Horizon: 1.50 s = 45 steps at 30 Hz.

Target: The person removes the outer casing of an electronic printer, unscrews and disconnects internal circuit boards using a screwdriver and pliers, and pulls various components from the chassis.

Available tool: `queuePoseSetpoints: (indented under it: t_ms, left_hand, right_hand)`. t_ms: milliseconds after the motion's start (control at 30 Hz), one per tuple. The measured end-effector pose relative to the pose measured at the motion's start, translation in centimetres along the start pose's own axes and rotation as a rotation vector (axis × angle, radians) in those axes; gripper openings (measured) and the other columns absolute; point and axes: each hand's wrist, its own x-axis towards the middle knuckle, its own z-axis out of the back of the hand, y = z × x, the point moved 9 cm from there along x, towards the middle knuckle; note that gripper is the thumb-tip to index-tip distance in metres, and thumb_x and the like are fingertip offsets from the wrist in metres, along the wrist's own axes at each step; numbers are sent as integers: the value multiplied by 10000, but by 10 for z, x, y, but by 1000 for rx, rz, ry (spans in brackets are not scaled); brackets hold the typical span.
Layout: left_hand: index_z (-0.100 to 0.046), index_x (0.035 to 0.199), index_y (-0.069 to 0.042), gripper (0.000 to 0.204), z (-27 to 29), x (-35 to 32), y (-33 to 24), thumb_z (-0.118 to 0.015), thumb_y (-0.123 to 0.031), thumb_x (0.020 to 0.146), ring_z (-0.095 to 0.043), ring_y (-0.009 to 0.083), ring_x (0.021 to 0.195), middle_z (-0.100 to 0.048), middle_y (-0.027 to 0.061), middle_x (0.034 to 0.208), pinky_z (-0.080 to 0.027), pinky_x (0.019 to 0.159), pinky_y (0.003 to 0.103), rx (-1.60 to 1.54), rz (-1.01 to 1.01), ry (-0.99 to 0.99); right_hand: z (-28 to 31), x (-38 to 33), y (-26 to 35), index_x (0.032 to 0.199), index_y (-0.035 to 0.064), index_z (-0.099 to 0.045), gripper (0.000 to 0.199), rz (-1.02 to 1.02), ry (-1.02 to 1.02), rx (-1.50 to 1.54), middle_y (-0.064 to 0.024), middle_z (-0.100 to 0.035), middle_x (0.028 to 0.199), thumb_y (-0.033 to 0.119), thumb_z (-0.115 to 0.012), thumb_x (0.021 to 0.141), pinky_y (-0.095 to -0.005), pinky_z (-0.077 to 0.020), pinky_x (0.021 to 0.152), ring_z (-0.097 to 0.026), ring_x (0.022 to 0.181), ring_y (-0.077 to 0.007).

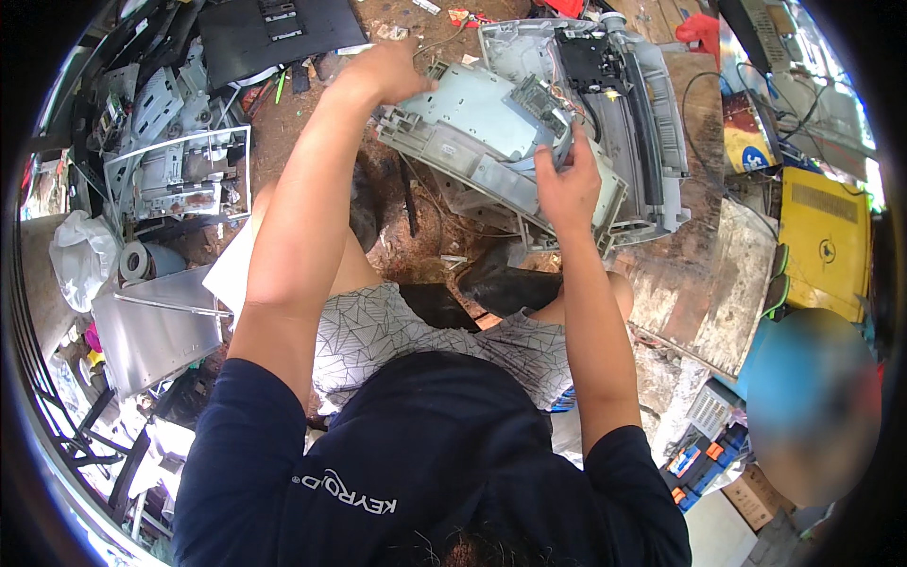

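A cluttered dirt yard of scrap electronics spreads beneath the seated person, with the grey dismantled printer chassis (557, 123) lying tilted at the middle top as the landmark. Well to the left of the chassis, a white plastic bag (80, 255) sits beside a roll of paper (135, 262), and a flat silver metal panel (156, 326) lies just below them. Above those, still left of the chassis, a heap of stripped grey metal frames (175, 156) rests, with a black flat panel (274, 33) beyond it. The left hand (383, 71) presses on the chassis's upper left corner, fingers curled over the edge of its pale metal plate (472, 104). The right hand (567, 184) is at the chassis's lower middle, fingers closed around a grey plastic part (564, 151) that stands up from the frame. Right of the chassis lies a worn wooden board (718, 283), and farther right a yellow box (827, 241).
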Motion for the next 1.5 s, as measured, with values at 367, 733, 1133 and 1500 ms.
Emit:
queuePoseSetpoints:
  t_ms: [367,733,1133,1500]
  left_hand:
    - [-597,1226,-26,489,-23,3,11,-692,-170,769,-618,347,1118,-644,196,1195,-499,950,422,34,35,176]
    - [-618,1240,-102,501,-24,5,12,-743,-281,789,-598,337,1142,-621,181,1230,-470,985,416,33,74,174]
    - [-668,1162,-149,427,-18,5,5,-757,-304,774,-631,314,1093,-657,158,1169,-490,940,406,109,49,116]
    - [-622,1216,-108,498,5,-2,-11,-713,-331,780,-621,331,1109,-653,173,1177,-481,967,417,41,52,-40]
  right_hand:
    - [-3,-15,3,1352,4,-479,620,163,-32,-87,-172,-611,1010,273,-684,832,-443,-445,850,-562,935,-337]
    - [-4,-16,5,1316,-21,-504,595,153,-29,-62,-189,-603,996,212,-670,794,-457,-441,855,-554,910,-366]
    - [-3,-23,6,1199,17,-640,463,209,-53,1,-152,-613,1039,175,-651,764,-436,-432,920,-552,985,-344]
    - [-1,-24,7,1178,25,-654,458,211,-57,10,-141,-612,1055,150,-628,738,-437,-433,913,-550,970,-341]
